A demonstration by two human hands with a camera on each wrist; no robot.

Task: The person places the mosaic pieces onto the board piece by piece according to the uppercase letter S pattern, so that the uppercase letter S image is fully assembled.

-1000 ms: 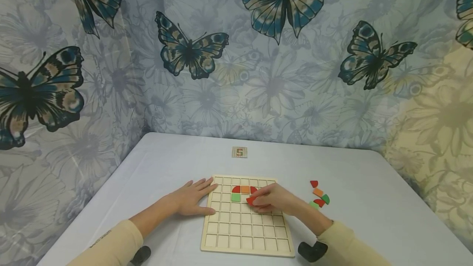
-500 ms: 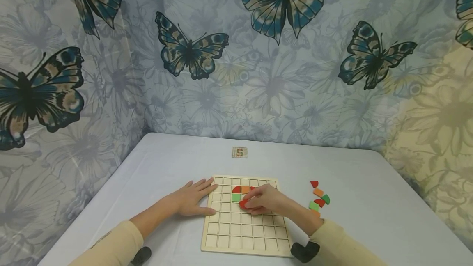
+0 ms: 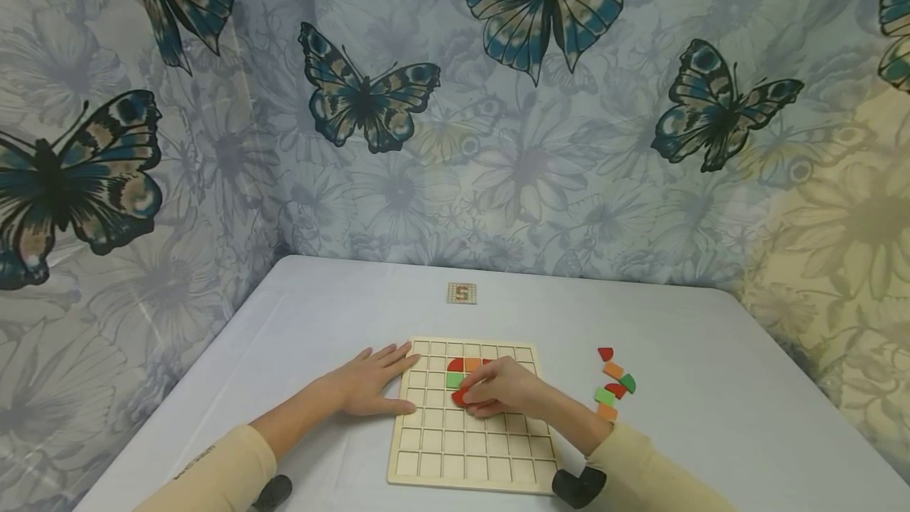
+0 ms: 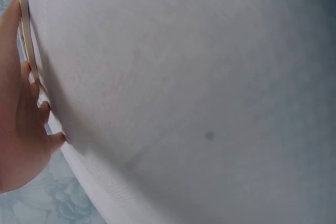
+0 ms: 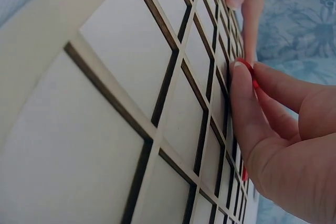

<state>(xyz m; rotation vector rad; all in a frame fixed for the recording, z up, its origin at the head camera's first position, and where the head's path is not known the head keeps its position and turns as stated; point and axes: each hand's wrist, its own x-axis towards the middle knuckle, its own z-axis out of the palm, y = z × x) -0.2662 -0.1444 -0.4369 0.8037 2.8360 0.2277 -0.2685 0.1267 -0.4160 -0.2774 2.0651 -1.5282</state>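
A wooden grid board (image 3: 441,464) lies on the white table. Near its upper middle sit a red quarter-round tile (image 3: 456,365), an orange square tile (image 3: 472,364) and a light green square tile (image 3: 455,379). Another red tile at the top row is mostly hidden by my right hand (image 3: 503,387). Between thumb and fingers that hand pinches a red rounded tile (image 3: 459,397), just below the green square; the right wrist view shows this red tile (image 5: 254,80) edge-on at the grid. My left hand (image 3: 366,382) is spread flat, fingertips and thumb at the board's left edge.
Right of the board lies a loose group of tiles: red (image 3: 605,354), orange (image 3: 613,370), dark green (image 3: 627,383), light green (image 3: 605,397) and others. Behind the board is a small pattern card (image 3: 462,293) with an S-like figure. Butterfly-print cloth hangs beyond the table.
My right hand has moved left across the board with the red tile, from beside the top tiles to below the green square. The left hand has stayed put.
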